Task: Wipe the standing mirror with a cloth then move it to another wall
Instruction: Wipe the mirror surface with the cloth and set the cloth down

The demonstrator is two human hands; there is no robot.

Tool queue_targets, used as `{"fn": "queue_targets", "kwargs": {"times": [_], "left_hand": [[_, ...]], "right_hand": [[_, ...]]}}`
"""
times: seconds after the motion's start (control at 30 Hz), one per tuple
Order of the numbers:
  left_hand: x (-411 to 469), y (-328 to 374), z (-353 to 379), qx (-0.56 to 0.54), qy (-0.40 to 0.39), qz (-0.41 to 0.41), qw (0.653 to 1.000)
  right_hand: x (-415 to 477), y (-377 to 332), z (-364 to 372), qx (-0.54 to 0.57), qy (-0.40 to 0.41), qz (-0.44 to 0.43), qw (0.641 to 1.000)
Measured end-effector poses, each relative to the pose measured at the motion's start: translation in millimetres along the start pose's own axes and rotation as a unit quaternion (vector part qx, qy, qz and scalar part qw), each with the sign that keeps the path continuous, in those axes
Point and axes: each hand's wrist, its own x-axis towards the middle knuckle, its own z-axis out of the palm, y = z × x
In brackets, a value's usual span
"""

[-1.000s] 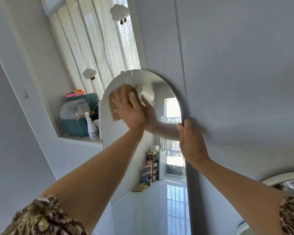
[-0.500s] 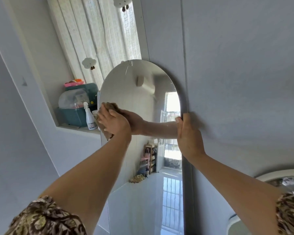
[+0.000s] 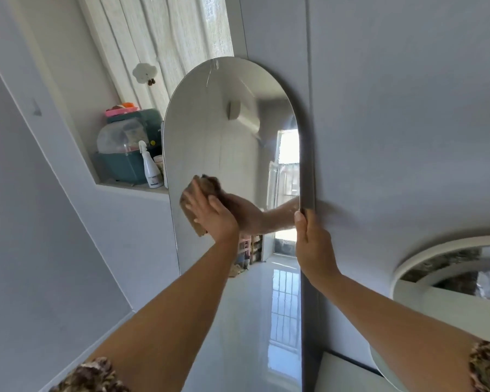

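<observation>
A tall arched standing mirror [image 3: 224, 131] leans against a white wall panel. My left hand [image 3: 212, 215] presses a tan-brown cloth [image 3: 194, 206] flat on the glass, left of the mirror's middle, fingers spread over it. My right hand [image 3: 313, 244] grips the mirror's right edge at about the same height. The glass reflects my left hand and forearm, a bright doorway and a shiny floor.
A recessed sill [image 3: 130, 188] left of the mirror holds a teal container [image 3: 119, 162] and a white spray bottle [image 3: 150, 168]. Curtains [image 3: 164, 43] hang above it. A round white-framed mirror [image 3: 447, 275] sits at the lower right.
My left hand has carried the cloth down from near the mirror's arch to its left edge, then a little rightward and lower. My right hand kept its hold on the right edge.
</observation>
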Motion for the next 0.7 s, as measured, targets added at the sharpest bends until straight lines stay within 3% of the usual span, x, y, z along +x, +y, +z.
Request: {"fn": "queue_targets", "kwargs": {"times": [0.07,0.13,0.2,0.23,0.3,0.37,0.43,0.5,0.57,0.6,0.63,0.7], "left_hand": [[19,8,-9,0.01,0.042,-0.174,0.984],[11,17,-9,0.015,0.032,-0.159,0.987],[-18,20,0,-0.012,-0.03,0.022,0.999],[-36,19,5,-0.018,-0.084,0.138,0.987],[-59,9,9,0.009,-0.189,0.317,0.929],[-46,1,8,0.017,-0.199,0.359,0.912],[-21,-10,3,0.009,-0.111,0.275,0.955],[9,-22,-9,0.01,0.01,0.079,0.997],[28,-32,-26,0.022,0.071,-0.159,0.984],[30,-34,-30,0.024,0.079,-0.224,0.971],[25,-34,-31,0.028,0.074,-0.249,0.965],[3,-32,-25,0.029,0.051,-0.179,0.982]], "right_hand": [[-5,7,1,-0.008,-0.011,0.013,1.0],[-9,11,4,-0.015,-0.011,0.026,0.999],[-12,14,9,-0.02,0.005,0.032,0.999],[-13,14,11,-0.023,0.017,0.032,0.999],[-14,15,14,-0.024,0.037,0.026,0.999],[-15,15,14,-0.021,0.041,0.024,0.999],[-15,17,15,-0.01,0.037,0.03,0.999],[-16,19,18,0.008,0.037,0.045,0.998],[-18,18,19,0.026,0.035,0.059,0.997],[-21,19,20,0.03,0.037,0.066,0.997],[-27,22,21,0.029,0.04,0.07,0.996],[-39,28,24,0.025,0.043,0.08,0.996]]}}
